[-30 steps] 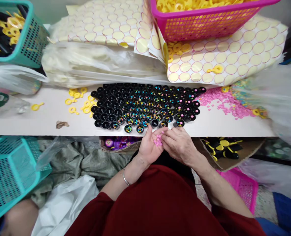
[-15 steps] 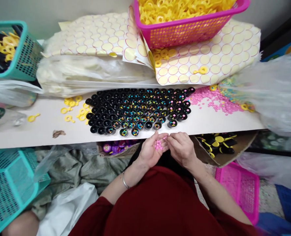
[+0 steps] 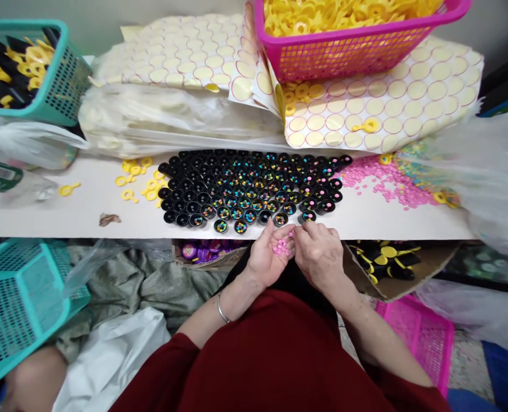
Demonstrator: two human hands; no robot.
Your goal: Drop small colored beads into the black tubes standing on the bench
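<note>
My left hand (image 3: 271, 256) lies palm up and cupped just below the table's front edge, holding a small heap of pink pellets (image 3: 282, 248). Over its fingertips, my right hand (image 3: 321, 252) pinches at a pink pellet; its fingers are closed and partly hidden. Beyond both hands stand packed rows of small black cups (image 3: 193, 194). Several cups in the middle hold mixed coloured pellets (image 3: 236, 213), those at the left look bare inside, and some at the right have pink pellets on top. Loose pink pellets (image 3: 402, 186) are spread right of the cups.
A pink basket (image 3: 357, 54) of yellow ring-ended pieces sits on sticker sheets (image 3: 391, 109) at the back. At left are a teal basket (image 3: 67, 86) and loose yellow pieces (image 3: 150, 189). Below the table edge are a cardboard box (image 3: 429, 274) and an empty teal basket (image 3: 22, 303).
The view has shifted slightly, so the table's contents sit a little further right. My hands stay together, with the right fingers still pinching beside the pellets in my left palm.
</note>
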